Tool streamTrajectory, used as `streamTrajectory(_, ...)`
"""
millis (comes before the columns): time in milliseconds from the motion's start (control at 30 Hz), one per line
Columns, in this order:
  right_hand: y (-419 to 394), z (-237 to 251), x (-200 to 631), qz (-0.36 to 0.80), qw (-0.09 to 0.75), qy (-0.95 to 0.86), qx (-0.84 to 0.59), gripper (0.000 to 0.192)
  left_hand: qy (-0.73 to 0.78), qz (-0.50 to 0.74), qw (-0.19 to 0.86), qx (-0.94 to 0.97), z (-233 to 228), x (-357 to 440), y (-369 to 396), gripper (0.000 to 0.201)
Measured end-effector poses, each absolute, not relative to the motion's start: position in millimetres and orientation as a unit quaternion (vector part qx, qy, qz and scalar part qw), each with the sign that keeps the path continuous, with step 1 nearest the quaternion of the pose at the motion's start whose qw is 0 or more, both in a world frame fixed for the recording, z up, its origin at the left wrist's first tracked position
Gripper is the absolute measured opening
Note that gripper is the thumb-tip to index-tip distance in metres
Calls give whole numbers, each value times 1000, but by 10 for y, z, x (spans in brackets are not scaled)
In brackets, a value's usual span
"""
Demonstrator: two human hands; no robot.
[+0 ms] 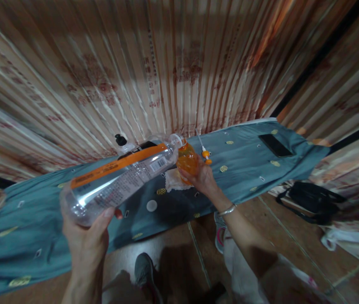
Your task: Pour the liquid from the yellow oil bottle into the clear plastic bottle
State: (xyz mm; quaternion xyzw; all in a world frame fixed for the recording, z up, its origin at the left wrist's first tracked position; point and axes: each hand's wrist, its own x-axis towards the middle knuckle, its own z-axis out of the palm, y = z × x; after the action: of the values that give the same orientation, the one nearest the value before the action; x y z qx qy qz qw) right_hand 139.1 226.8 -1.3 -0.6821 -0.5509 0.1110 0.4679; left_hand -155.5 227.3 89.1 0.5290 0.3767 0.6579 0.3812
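My left hand [87, 236] is wrapped round the base of a large clear plastic bottle [119, 181] with an orange-edged label. The bottle is tilted, its neck toward the right, and its mouth meets the top of a small orange translucent bottle [187, 159]. That orange bottle is in the closed fingers of my right hand [203, 177]. Below it, a white cloth or paper [172, 180] lies on the table cover. An orange-and-white pump head [206, 155] with a thin tube lies just right of the orange bottle. Whether liquid is flowing, I cannot tell.
The long table wears a teal cloth [243, 147] with yellow patterns. A black-capped bottle [121, 140] stands behind the large bottle. A white round cap [151, 205] lies near the front edge, a dark phone [275, 145] at right. A black bag [312, 200] sits beyond the right front edge.
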Motion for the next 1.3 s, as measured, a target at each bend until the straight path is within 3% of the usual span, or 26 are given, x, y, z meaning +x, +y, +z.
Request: streamTrajectory(1300,2274,-31,1383,111,473,-544,-684,75,364,665,391,523,883,-1564,2280,73)
